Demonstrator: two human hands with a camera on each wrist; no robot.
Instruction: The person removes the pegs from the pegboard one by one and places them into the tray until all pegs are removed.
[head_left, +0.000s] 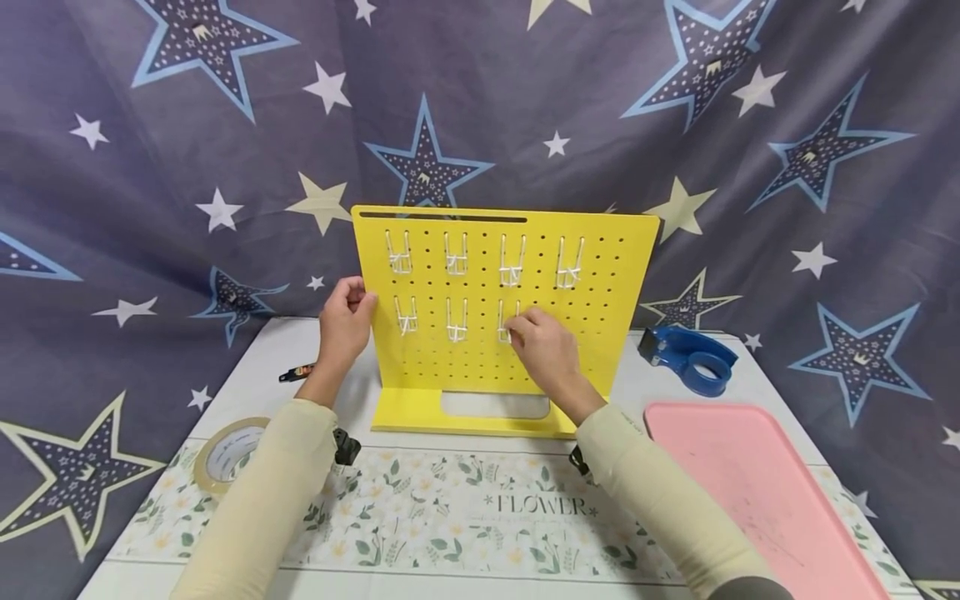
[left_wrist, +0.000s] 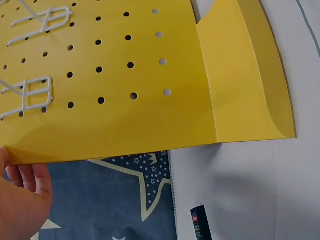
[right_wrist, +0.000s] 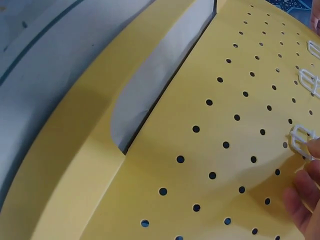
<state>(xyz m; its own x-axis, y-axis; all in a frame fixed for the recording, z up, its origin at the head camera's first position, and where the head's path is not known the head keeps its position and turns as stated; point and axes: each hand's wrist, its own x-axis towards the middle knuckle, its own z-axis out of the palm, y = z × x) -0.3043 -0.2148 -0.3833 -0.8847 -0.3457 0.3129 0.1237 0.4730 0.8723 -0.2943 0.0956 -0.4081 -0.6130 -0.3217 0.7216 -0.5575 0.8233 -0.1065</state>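
Note:
A yellow pegboard (head_left: 628, 250) stands upright on its base. White wire hooks hang on it in two rows, such as the upper-left hook (head_left: 401, 265). My left hand (head_left: 347, 317) grips the board's left edge, thumb on the front and fingers behind, as the left wrist view shows. With thumb and fingers my right hand (head_left: 547, 348) pinches the third hook (head_left: 502, 323) of the lower row. That hook (right_wrist: 294, 140) lies against the board in the right wrist view; the hand partly hides it.
Right of the board are a blue tape dispenser (head_left: 690, 360) and a pink tray (head_left: 742, 467). A tape roll (head_left: 206, 467) lies at the left by my forearm. Behind my left wrist lies a small black object (head_left: 297, 372). A star-patterned curtain (head_left: 525, 92) hangs behind.

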